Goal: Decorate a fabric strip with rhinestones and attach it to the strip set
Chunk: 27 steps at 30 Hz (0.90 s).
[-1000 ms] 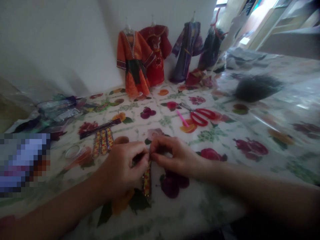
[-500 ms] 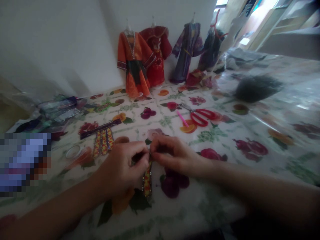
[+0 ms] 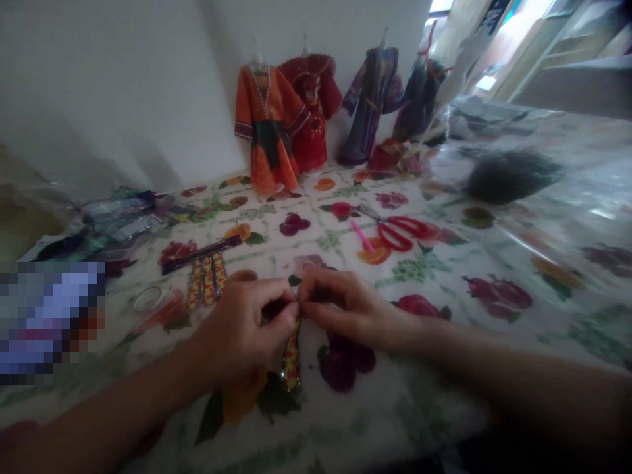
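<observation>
Left hand (image 3: 247,329) and right hand (image 3: 340,306) pinch the top of a narrow, sequin-edged patterned fabric strip (image 3: 291,359) over the glossy fruit-print tabletop (image 3: 444,276).

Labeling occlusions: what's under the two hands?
Below the left hand and right hand a patterned trim strip hangs onto the fruit-print tablecloth. Its top end, pinched between the fingers, is covered, as is the cloth beneath the palms.

Red-handled scissors (image 3: 401,232) lie mid-tablecloth. Just left of them: slim pink stick (image 3: 362,236). Behind them, at wall: orange doll robe (image 3: 266,131), red doll gown (image 3: 313,108), purple doll robe (image 3: 368,102). Right of them: dark fluffy tuft (image 3: 508,174).
</observation>
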Available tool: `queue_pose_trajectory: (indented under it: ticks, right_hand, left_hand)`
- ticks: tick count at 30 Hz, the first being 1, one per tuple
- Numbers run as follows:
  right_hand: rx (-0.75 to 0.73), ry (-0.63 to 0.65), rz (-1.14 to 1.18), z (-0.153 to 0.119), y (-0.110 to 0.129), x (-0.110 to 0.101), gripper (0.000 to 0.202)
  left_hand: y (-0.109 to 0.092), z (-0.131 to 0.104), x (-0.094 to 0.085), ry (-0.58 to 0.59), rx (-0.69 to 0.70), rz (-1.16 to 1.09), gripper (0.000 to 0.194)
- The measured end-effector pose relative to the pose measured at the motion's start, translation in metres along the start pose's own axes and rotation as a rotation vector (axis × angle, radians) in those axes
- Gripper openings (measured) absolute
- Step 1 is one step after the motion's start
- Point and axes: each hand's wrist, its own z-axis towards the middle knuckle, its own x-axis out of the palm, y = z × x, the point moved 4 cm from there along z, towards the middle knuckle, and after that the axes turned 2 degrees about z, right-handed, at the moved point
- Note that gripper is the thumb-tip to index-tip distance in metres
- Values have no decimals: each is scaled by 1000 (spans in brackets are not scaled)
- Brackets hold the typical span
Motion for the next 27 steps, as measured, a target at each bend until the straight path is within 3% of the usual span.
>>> queue_pose_trajectory:
  ticks: [27]
  right_hand:
    - [45,-12,-51,-2,4,1,6]
  left_hand:
    - [-3,0,0,-29,26,71,22]
